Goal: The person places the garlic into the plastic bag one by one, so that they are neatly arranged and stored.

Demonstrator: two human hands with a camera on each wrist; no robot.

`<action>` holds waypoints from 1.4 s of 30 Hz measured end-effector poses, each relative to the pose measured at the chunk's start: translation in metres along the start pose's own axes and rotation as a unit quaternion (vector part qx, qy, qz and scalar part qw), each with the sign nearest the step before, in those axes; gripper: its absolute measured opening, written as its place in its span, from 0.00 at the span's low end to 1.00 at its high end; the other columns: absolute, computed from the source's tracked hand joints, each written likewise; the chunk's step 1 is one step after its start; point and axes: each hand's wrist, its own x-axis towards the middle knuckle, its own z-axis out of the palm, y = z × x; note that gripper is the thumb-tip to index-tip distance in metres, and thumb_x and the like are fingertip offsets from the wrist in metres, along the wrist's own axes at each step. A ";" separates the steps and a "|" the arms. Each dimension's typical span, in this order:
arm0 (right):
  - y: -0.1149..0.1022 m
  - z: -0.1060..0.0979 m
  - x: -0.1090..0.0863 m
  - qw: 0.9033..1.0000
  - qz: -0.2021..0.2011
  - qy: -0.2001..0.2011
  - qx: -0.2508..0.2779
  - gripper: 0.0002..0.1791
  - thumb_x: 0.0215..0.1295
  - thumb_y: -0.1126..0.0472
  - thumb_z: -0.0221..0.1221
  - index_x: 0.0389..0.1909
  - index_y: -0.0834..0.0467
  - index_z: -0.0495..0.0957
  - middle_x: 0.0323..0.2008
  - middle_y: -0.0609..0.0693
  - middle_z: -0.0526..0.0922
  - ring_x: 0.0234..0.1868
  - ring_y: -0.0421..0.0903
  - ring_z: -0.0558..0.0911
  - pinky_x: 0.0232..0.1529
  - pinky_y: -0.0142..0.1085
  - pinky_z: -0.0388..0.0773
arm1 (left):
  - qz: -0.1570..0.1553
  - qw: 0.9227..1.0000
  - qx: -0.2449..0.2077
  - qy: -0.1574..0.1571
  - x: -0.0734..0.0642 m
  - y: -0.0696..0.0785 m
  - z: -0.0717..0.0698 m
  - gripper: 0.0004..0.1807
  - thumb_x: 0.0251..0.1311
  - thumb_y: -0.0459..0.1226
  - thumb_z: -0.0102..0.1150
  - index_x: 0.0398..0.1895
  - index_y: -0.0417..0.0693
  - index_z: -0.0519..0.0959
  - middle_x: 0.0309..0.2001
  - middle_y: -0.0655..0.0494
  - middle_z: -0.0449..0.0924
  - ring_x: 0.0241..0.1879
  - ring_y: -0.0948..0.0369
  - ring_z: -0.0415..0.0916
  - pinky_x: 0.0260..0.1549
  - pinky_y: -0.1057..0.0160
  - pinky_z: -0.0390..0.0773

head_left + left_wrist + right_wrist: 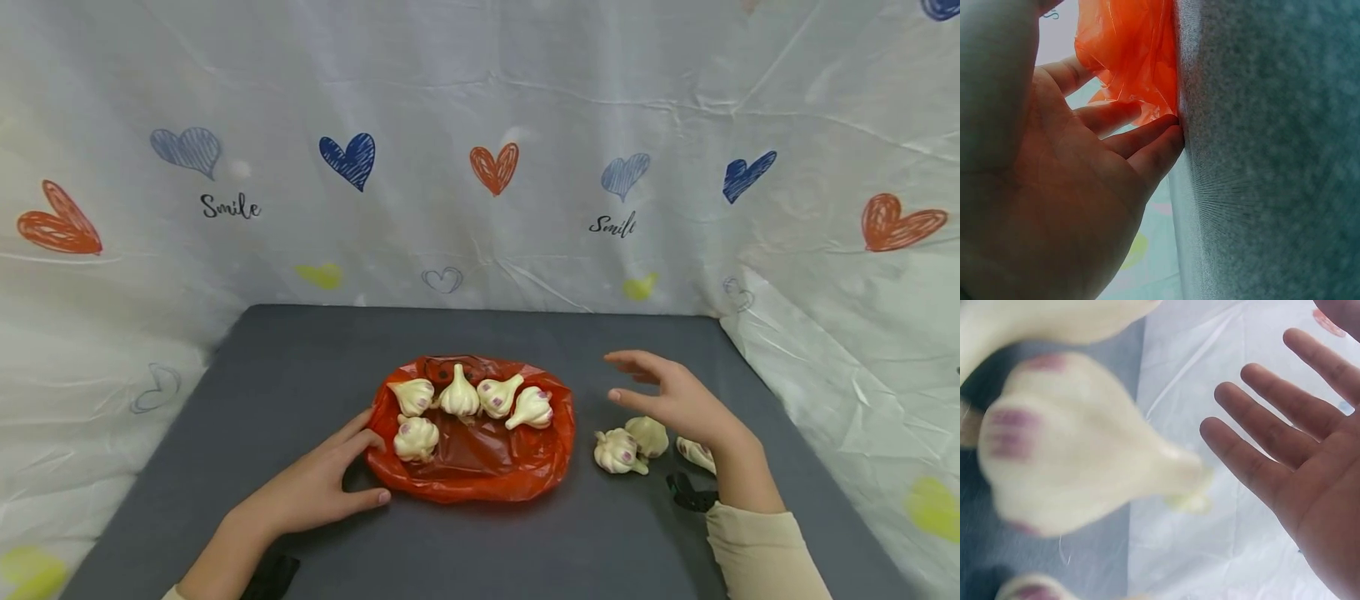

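A red plastic bag, its mouth spread wide, lies on the table with several garlic bulbs inside, most along its far side. My left hand is at the bag's left edge, fingers extended and touching the red plastic, thumb apart from it. Over on the right, my right hand hovers with spread fingers, holding nothing. Loose garlic bulbs lie below it, one partly hidden by the wrist. A garlic bulb with purple patches looms large and blurred in the right wrist view.
The dark grey table runs back to a white curtain printed with hearts, which also hangs along both sides. A black strap-like piece is at the right wrist, and another dark piece is below the left wrist.
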 end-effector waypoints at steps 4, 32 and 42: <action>0.006 -0.002 -0.002 1.000 0.002 0.000 -0.005 0.32 0.79 0.44 0.67 0.78 0.47 0.73 0.76 0.53 0.74 0.74 0.70 0.72 0.69 0.69 0.71 | -0.001 1.000 0.005 0.003 -0.002 0.000 -0.002 0.25 0.63 0.66 0.74 0.56 0.76 0.75 0.88 0.48 0.49 0.83 0.39 0.55 0.67 0.31 0.71; 0.036 -0.004 -0.015 0.998 0.039 -0.045 0.017 0.38 0.73 0.52 0.73 0.78 0.55 0.72 0.77 0.62 0.72 0.75 0.70 0.72 0.64 0.65 0.77 | -0.015 1.000 0.000 0.002 -0.006 0.003 -0.002 0.25 0.63 0.66 0.74 0.56 0.76 0.76 0.88 0.47 0.49 0.83 0.39 0.55 0.66 0.31 0.72; 0.044 0.000 -0.019 0.997 0.038 -0.068 0.010 0.39 0.66 0.55 0.78 0.74 0.61 0.76 0.69 0.61 0.80 0.66 0.63 0.80 0.50 0.39 0.82 | -0.018 1.000 -0.006 -0.009 -0.003 0.004 -0.001 0.25 0.63 0.67 0.73 0.57 0.75 0.77 0.88 0.47 0.48 0.84 0.39 0.51 0.70 0.30 0.68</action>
